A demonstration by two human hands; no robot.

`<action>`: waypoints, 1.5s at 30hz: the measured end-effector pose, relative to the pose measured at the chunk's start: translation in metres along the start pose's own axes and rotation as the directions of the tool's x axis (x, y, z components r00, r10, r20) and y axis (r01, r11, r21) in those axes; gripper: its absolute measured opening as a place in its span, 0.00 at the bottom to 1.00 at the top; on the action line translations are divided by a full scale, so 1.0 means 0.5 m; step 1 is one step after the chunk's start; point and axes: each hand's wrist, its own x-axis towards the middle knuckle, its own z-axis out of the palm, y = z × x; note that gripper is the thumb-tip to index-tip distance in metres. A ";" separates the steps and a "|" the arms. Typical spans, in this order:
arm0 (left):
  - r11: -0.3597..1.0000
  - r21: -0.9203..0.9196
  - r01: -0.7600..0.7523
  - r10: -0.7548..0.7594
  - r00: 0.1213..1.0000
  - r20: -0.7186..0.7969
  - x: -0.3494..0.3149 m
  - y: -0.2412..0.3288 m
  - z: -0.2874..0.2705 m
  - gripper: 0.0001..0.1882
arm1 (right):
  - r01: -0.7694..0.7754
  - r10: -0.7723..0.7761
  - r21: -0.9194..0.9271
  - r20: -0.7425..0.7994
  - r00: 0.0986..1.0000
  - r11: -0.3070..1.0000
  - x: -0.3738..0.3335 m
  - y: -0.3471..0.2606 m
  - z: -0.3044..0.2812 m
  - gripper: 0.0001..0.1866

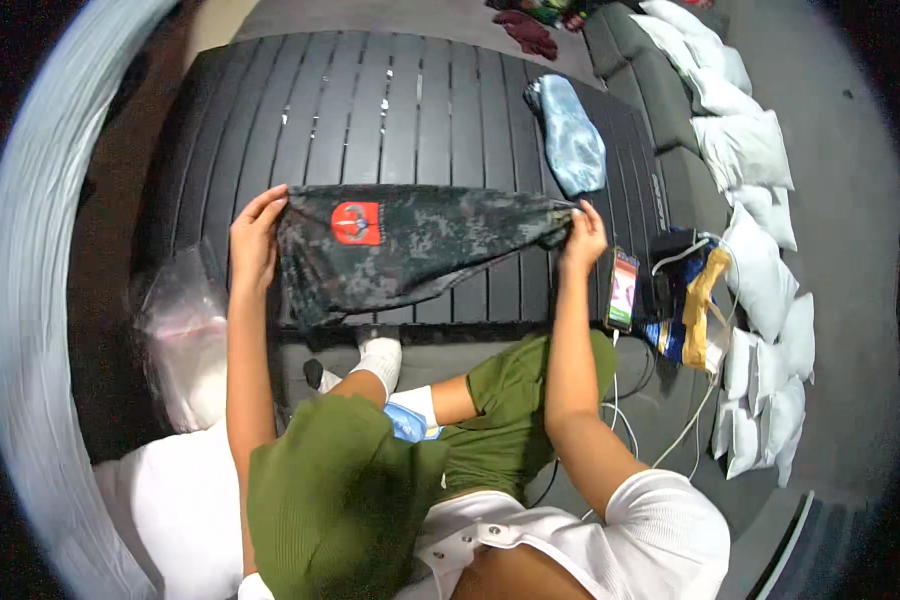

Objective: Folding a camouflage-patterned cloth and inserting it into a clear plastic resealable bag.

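Cloth (440, 235) in dark camouflage print spans the space between our hands, above the near side of the black slatted table (390, 120); whether its lower folds touch the slats, we cannot tell. Our left hand (257, 240) pinches the upper corner of the wide end, beside the red patch (356, 223), and our right hand (584, 240) grips the narrow, bunched end. The top edge runs nearly straight, so the pull looks even enough. To hold it well, we should match the tension on both sides, take the right end flatter between thumb and fingers, and let the sagging lower left part hang free of creases. The blue bundle (573, 140) and phone (622, 290) lie apart on the right, and we do best to swing clear of them.
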 end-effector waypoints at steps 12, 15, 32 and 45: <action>0.939 0.106 -0.328 0.342 0.923 -0.177 -0.080 0.276 -0.035 0.16 | -0.263 0.093 0.383 0.410 0.908 0.886 0.018 -0.332 -0.016 0.12; 0.924 0.049 -0.379 0.382 0.908 -0.174 -0.102 0.305 -0.047 0.18 | -0.154 0.020 0.397 0.322 0.947 0.905 -0.001 -0.367 0.001 0.11; 0.946 -0.122 -0.300 0.285 0.950 -0.128 -0.083 0.286 -0.080 0.22 | -0.252 -0.064 0.670 0.409 0.910 0.699 -0.003 -0.272 0.029 0.08; 0.889 0.440 -0.125 0.187 0.978 -0.098 -0.092 0.278 -0.098 0.21 | -0.049 -0.032 0.129 0.560 0.828 0.990 -0.002 -0.324 -0.030 0.16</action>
